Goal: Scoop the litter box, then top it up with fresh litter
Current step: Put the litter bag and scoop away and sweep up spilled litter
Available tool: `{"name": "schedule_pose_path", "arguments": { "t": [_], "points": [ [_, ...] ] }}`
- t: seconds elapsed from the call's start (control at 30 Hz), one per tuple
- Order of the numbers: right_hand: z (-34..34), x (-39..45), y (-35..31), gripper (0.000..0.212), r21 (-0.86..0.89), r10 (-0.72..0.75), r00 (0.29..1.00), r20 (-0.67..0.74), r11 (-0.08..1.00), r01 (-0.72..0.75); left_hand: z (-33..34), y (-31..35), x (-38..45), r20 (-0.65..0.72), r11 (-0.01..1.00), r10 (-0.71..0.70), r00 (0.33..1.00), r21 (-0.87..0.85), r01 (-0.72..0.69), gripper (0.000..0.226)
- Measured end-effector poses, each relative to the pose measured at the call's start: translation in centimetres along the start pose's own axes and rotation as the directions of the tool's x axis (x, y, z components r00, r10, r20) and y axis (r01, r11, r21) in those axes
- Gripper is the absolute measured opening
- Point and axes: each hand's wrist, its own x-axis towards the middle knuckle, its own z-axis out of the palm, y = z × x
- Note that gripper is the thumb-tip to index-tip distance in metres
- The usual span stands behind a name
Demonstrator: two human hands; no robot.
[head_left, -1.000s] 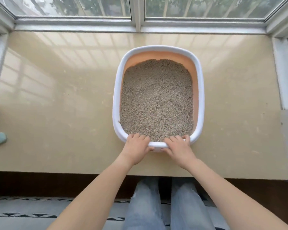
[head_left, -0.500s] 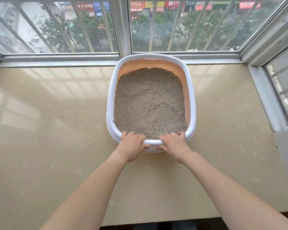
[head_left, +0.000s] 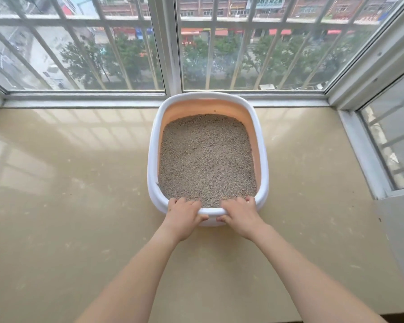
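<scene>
A litter box (head_left: 264, 159) with a white rim and peach inner walls sits on a beige window ledge, its far end against the window frame. Grey-brown litter (head_left: 207, 159) fills it in a fairly even layer. My left hand (head_left: 183, 216) grips the near rim left of centre, fingers hooked over the edge and thumb underneath. My right hand (head_left: 239, 215) grips the same rim right of centre in the same way. No scoop or litter bag is in view.
The glossy beige ledge (head_left: 68, 206) spreads wide on both sides of the box. Barred windows (head_left: 103, 54) close the back, and a side window frame (head_left: 371, 148) borders the right. The ledge's front edge runs along the bottom right.
The box has slid away from me across the ledge until its far end reaches the window frame. Both hands stayed on the near rim, and my view has tilted upward.
</scene>
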Motion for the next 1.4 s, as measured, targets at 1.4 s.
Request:
{"name": "schedule_pose_path", "arguments": {
  "t": [1.4],
  "points": [
    [-6.3, 5.7, 18.3, 0.052, -0.502, -0.47, 0.852, 0.23, 0.693, 0.518, 1.8, 17.3, 8.2, -0.144, 0.962, -0.262, 0.954, -0.114, 0.247, 0.04]
  ]
}}
